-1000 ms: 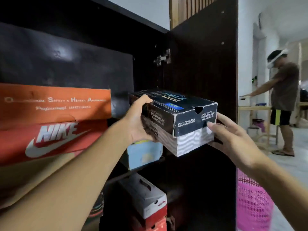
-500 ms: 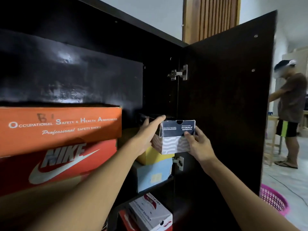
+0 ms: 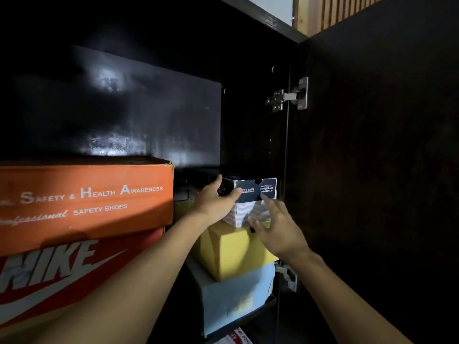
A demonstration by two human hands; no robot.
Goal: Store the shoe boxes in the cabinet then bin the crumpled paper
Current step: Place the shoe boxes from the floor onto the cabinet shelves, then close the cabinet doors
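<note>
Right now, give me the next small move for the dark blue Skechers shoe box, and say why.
Probably loosen the left hand and draw it back. The dark blue and white cardboard Skechers shoe box rests level on the yellow cardboard box, the left hand alone grips its corner, and the right hand is open in front of it.

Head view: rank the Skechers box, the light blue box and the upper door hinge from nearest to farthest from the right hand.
1. Skechers box: at the fingertips of the right hand, just ahead of it.
2. Light blue box: below the hand, slightly left.
3. Upper door hinge: high above the hand.
</note>
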